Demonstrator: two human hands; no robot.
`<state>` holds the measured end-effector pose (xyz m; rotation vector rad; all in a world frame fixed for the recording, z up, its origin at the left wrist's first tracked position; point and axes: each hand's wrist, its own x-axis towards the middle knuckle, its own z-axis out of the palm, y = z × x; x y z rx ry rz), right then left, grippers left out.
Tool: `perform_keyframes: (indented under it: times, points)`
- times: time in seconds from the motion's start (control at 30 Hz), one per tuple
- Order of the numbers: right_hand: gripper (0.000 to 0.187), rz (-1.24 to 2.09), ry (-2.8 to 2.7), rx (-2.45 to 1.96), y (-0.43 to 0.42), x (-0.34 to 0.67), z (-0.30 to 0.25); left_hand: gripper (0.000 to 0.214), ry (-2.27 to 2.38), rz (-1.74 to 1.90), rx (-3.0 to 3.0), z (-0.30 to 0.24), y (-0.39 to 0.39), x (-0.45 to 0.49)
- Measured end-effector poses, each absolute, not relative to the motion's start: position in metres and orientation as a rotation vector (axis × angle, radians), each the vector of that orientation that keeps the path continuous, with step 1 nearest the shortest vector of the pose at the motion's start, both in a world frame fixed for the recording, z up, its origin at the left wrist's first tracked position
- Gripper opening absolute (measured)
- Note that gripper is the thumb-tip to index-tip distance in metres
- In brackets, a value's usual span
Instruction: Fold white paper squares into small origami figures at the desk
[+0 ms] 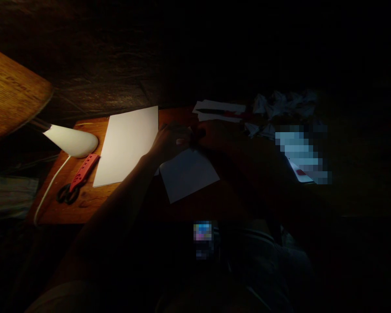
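A small white sheet of paper (189, 176) lies at the front middle of the wooden table. At its far edge, my left hand (173, 138) is closed, fingers bent and pressed together on the paper. My right hand (210, 134), in deep shadow, meets it there with its fingers curled in at the same edge. Both hands hide the paper's upper part. Left of them rests a larger white sheet or stack of paper (128, 150). Behind my right hand, a dark-bladed knife-like tool (220, 113) lies across some paper pieces (211, 104).
A lamp with a white base (73, 140) and a wooden-looking shade (13, 93) stands at the left. Scissors with a red cover (83, 171) lie by its white cord (52, 182). Several folded paper pieces (276, 104) sit at the back right, near a blurred bright phone-like object (301, 158).
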<state>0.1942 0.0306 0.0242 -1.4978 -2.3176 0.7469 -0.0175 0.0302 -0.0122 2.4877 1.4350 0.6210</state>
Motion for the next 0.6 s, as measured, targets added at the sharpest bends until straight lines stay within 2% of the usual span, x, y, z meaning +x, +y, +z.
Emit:
perform_keyframes:
  times: [0.2,0.37,0.6]
  points:
    - [0.018,0.703,-2.321,-1.493,0.027,0.196,0.026,0.009,1.385,0.483,2.553,-0.006,0.027,-0.017]
    - [0.024,0.722,-2.307,-1.418,0.030,0.198,0.018,0.013,1.247,0.531,2.594,-0.005,0.030,-0.019]
    - [0.017,0.700,-2.299,-1.342,0.038,0.199,0.005,0.014,1.133,0.608,2.664,-0.013,0.038,-0.023]
